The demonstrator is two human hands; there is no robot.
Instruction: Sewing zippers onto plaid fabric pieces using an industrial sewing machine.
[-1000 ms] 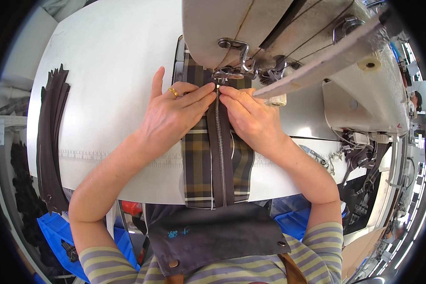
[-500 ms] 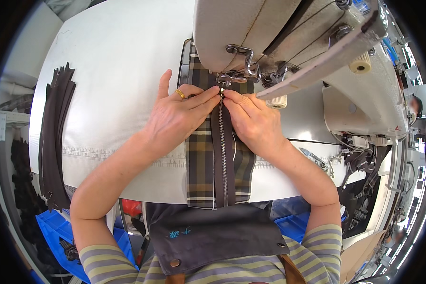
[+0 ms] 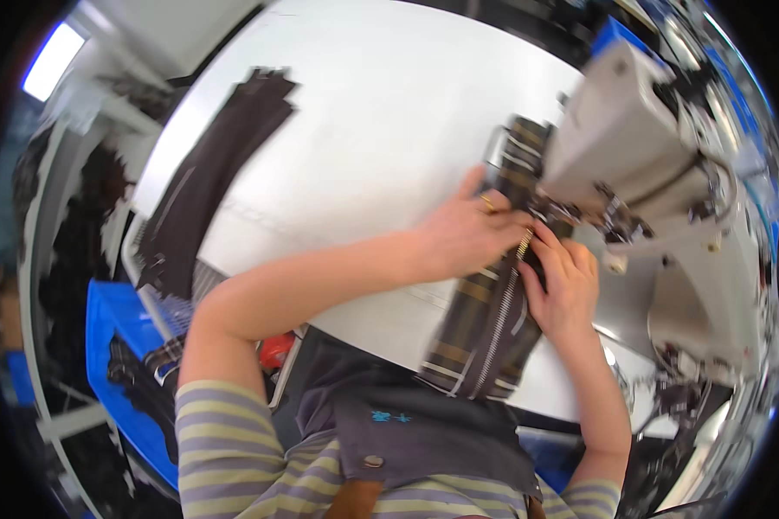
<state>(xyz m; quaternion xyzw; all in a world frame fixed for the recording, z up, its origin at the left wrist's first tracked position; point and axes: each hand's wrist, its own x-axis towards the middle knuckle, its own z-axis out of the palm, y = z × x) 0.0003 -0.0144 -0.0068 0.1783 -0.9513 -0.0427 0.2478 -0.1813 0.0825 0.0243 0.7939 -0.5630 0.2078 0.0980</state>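
Observation:
A dark zipper [image 3: 498, 329] with metal teeth lies lengthwise on a strip of plaid fabric [image 3: 453, 346] under the sewing machine's head. My left hand [image 3: 472, 235], with a ring on one finger, rests over the fabric. Its bent fingers press together at the zipper's far end, close to the presser foot. From the right, my right hand [image 3: 565, 281] grips the zipper's edge, its thumb lower along the tape than its fingertips. The sewing machine [image 3: 616, 130] stands just beyond both hands. Motion blur hides the fine detail at the fingertips.
A stack of dark zipper strips [image 3: 221, 169] lies at the table's left. Below that edge, a blue bin [image 3: 117, 303] holds plaid and dark pieces. Scissors and dark scraps lie at the right, by the machine's base.
The view has swung left, so table, machine and hands appear shifted right and tilted. Both hands stay at the zipper's far end; the right thumb now sits further down the tape.

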